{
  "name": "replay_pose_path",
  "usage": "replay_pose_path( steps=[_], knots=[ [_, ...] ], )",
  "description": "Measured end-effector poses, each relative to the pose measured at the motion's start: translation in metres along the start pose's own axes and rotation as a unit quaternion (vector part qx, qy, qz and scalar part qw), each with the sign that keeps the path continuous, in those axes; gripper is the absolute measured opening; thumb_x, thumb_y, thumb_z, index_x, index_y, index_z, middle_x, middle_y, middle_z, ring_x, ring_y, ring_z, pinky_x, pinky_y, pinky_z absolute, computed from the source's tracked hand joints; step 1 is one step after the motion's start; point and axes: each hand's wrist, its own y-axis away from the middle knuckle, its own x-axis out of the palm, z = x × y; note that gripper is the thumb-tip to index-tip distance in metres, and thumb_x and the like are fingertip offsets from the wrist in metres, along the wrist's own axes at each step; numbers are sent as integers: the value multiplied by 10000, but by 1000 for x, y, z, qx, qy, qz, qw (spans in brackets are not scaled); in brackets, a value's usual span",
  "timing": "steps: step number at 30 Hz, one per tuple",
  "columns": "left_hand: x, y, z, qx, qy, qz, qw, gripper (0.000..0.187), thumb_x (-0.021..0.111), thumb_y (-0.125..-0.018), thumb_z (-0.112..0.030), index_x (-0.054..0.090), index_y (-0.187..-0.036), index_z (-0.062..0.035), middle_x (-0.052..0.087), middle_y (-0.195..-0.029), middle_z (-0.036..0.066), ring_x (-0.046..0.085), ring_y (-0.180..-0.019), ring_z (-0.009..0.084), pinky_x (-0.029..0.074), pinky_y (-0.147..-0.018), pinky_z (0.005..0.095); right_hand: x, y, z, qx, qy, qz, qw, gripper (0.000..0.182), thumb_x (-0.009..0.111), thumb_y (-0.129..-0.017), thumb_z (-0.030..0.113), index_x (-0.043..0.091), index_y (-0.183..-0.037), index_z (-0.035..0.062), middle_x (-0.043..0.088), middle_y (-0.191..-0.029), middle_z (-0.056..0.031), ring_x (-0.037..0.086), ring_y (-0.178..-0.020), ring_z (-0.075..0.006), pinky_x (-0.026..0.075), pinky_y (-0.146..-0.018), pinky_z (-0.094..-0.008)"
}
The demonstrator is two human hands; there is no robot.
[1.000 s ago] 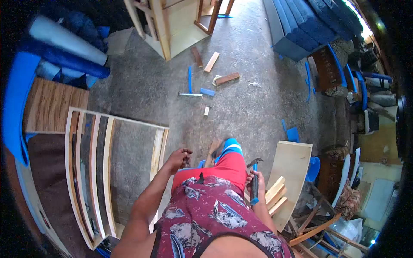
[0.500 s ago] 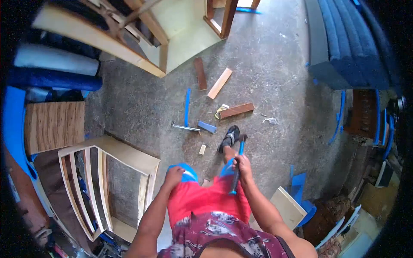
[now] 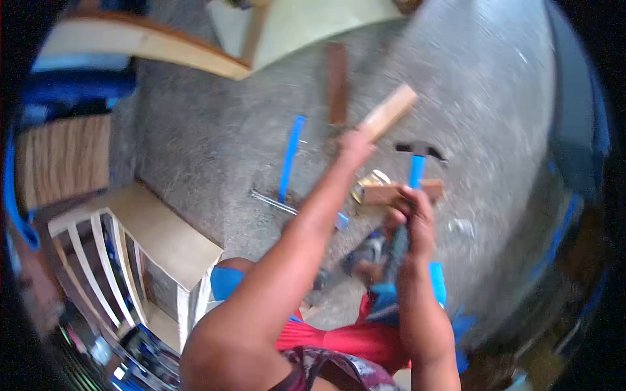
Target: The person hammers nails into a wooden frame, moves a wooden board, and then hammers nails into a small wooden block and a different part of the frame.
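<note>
My left hand (image 3: 357,146) reaches far forward, its fingers closed around the near end of a pale wooden block (image 3: 393,111); motion blurs the fingers. In my right hand (image 3: 416,221) is a claw hammer (image 3: 417,168) with a blue and black handle, its dark head pointing away from me. Just beyond that hand, a reddish-brown wooden block (image 3: 385,194) lies on the floor, with a small yellow and white item (image 3: 370,184) by its left end. A dark brown board (image 3: 338,85) lies left of the pale block.
On the floor to the left are a blue strip (image 3: 291,156) and a thin metal bar (image 3: 272,202). A slatted wooden frame (image 3: 160,228) stands at lower left. A larger wooden frame (image 3: 163,47) spans the top. Dark blue upholstery (image 3: 577,98) is at right.
My left hand has gone from my thigh to the pale block and gripped it; the block has shifted. My right hand has brought the hammer forward. My body leans lower.
</note>
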Motion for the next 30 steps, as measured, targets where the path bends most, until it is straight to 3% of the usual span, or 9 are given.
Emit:
replay_pose_path(
  steps=[5,9,13,14,15,21,24,28,30],
  knots=[
    [64,-32,39,26,-2,-117,993,564,754,-580,-460,618,-955,-62,657,-881,146,646,-794,294,520,-695,404,37,-25,1,-50,78,122,988,133,553,-849,183,453,-786,121,343,-568,60,331,-454,-50,303,-404,-200],
    [11,90,103,79,171,-200,962,593,743,-606,-389,543,-1032,-29,629,-881,191,614,-823,371,496,-733,436,71,-65,-10,67,17,232,970,110,517,-865,134,429,-800,119,350,-588,56,352,-466,-50,344,-419,-187],
    [61,218,220,-162,201,-237,937,605,704,-668,-348,470,-1136,-44,566,-1092,187,568,-975,358,473,-810,433,102,-95,-47,204,-3,314,927,127,531,-858,141,438,-773,125,364,-593,58,373,-485,-55,362,-446,-203],
    [97,247,256,-129,434,-293,842,651,702,-677,-352,437,-1179,-32,577,-1071,195,572,-971,369,475,-805,447,106,-92,-58,223,13,292,930,134,535,-856,144,441,-762,129,369,-594,58,371,-487,-57,365,-453,-207],
    [66,283,256,-378,179,-172,892,700,704,-685,-351,398,-1224,-26,587,-1026,208,574,-963,379,477,-799,464,108,-89,-70,235,19,288,928,134,535,-856,144,441,-762,129,369,-594,58,371,-487,-57,365,-453,-207],
    [154,271,365,-628,-108,-369,677,772,635,-758,-235,235,-1344,68,604,-994,229,583,-973,361,473,-798,473,109,-62,-106,249,215,272,904,100,524,-863,176,501,-788,113,390,-590,68,393,-497,-65,369,-462,-215],
    [94,174,283,-435,54,-410,800,724,623,-762,-224,278,-1333,56,576,-1059,248,555,-1033,367,464,-821,460,98,-41,-100,169,328,214,904,85,526,-842,170,486,-831,96,383,-613,52,389,-508,-85,348,-468,-235],
    [3,60,111,-128,219,-197,947,564,584,-802,-272,387,-1234,32,559,-1068,261,570,-968,402,470,-804,475,75,-34,-71,163,263,222,924,112,530,-819,175,485,-893,103,388,-620,41,402,-506,-91,349,-463,-230],
    [34,-15,77,-32,121,-401,908,530,612,-781,-328,454,-1144,26,605,-1004,221,601,-916,379,485,-772,477,64,-31,-53,138,236,185,944,125,527,-821,180,496,-883,76,408,-619,23,431,-504,-107,361,-470,-240]
  ],
)
